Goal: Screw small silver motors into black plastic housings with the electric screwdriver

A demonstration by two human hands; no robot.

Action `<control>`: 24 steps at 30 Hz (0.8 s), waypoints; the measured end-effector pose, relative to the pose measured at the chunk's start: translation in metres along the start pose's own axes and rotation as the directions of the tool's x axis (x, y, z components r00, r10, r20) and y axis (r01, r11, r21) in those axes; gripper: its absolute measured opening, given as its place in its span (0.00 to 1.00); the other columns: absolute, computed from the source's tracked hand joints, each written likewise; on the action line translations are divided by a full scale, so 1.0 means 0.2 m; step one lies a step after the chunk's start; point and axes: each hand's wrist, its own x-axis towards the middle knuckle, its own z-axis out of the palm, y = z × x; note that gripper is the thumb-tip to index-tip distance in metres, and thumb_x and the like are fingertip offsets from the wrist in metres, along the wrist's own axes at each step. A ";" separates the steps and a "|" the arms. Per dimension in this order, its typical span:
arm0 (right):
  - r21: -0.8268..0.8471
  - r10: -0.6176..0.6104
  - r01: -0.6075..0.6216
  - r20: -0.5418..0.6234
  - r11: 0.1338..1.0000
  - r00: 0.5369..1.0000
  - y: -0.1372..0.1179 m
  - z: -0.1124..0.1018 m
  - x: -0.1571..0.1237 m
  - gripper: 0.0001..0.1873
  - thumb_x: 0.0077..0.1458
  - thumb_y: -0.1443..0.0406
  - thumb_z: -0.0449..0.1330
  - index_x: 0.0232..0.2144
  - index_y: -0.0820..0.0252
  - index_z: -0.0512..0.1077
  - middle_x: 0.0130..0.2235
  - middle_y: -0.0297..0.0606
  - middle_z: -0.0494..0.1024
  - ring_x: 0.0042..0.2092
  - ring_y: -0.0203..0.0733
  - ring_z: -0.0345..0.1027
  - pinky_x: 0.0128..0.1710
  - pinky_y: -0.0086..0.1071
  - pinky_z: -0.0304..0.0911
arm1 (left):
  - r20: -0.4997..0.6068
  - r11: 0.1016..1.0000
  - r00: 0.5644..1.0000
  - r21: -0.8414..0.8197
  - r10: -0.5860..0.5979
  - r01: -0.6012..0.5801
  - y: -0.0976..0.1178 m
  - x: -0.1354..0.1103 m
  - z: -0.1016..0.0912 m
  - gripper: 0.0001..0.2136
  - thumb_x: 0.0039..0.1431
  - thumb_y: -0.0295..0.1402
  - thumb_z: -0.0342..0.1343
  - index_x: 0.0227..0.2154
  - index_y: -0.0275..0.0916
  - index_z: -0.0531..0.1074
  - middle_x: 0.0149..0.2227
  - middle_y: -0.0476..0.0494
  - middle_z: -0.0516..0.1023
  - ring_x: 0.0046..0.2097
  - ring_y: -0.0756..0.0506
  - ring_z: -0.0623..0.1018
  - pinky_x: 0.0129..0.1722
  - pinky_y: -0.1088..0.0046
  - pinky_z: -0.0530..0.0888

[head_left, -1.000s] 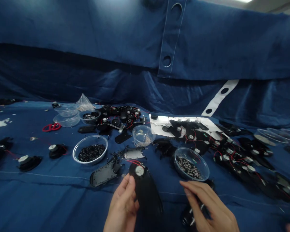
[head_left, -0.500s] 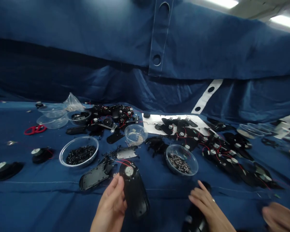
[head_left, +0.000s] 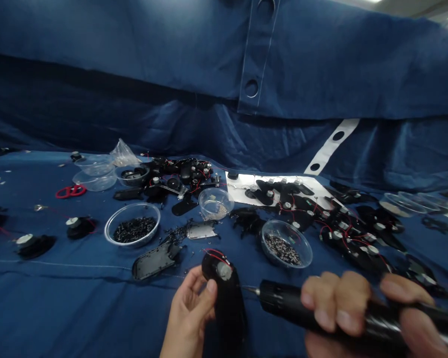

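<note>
My left hand (head_left: 194,311) grips a long black plastic housing (head_left: 229,308) by its left edge, thumb on top. A round silvery speaker (head_left: 224,271) and red wires sit at the housing's upper end. My right hand (head_left: 343,308) is wrapped round a black electric screwdriver (head_left: 283,301), held level and pointing left. Its thin metal bit (head_left: 251,289) reaches to the housing's right edge; whether they touch I cannot tell. Just beyond stands a clear bowl of small screws (head_left: 285,243). A grey-lined shell half (head_left: 155,262) lies left of my left hand.
A clear bowl of black screws (head_left: 132,226) stands at left, with red-handled scissors (head_left: 70,191) behind it. Wired black parts (head_left: 339,223) spread over the right side, some on a white sheet (head_left: 239,191). Blue cloth (head_left: 194,124) hangs along the back.
My right hand has picked up the electric screwdriver and brought it to the housing. The housing stands more upright in my left hand. The view has turned slightly left.
</note>
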 end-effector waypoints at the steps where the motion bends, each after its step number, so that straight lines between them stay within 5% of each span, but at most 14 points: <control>1: 0.019 0.032 -0.033 0.020 0.999 0.999 0.00 0.10 0.01 0.08 0.59 0.57 0.64 0.37 0.51 0.70 0.20 0.28 0.70 0.23 0.36 0.65 0.26 0.32 0.70 | 0.016 1.000 1.000 0.015 0.017 -0.017 0.00 -0.01 -0.01 0.20 0.47 0.42 0.74 0.42 0.41 0.80 0.40 0.45 0.79 0.31 0.54 0.72 0.24 0.84 0.67; 4: 0.028 0.048 -0.050 0.068 0.998 0.997 0.00 0.22 0.00 0.06 0.59 0.60 0.64 0.36 0.52 0.70 0.20 0.28 0.70 0.23 0.35 0.65 0.26 0.32 0.70 | 0.031 0.999 0.998 0.025 0.046 -0.047 0.00 -0.02 -0.02 0.21 0.47 0.43 0.74 0.42 0.41 0.80 0.41 0.43 0.79 0.31 0.53 0.71 0.23 0.83 0.67; 13: 0.023 0.016 -0.017 0.059 1.000 0.998 0.01 0.18 -0.03 0.06 0.60 0.60 0.62 0.37 0.52 0.68 0.21 0.28 0.70 0.24 0.36 0.64 0.26 0.33 0.69 | 0.011 1.000 1.000 -0.025 -0.001 0.001 0.05 -0.04 0.02 0.22 0.44 0.43 0.75 0.41 0.39 0.80 0.40 0.44 0.78 0.28 0.54 0.71 0.23 0.81 0.65; 24: 0.011 0.014 -0.015 0.070 1.000 0.997 0.02 0.18 -0.02 0.05 0.61 0.61 0.61 0.36 0.52 0.67 0.21 0.28 0.70 0.23 0.35 0.64 0.27 0.32 0.69 | 0.060 1.000 0.998 -0.004 0.018 -0.018 -0.04 0.01 -0.03 0.21 0.49 0.43 0.73 0.43 0.39 0.79 0.42 0.42 0.78 0.29 0.52 0.73 0.22 0.80 0.67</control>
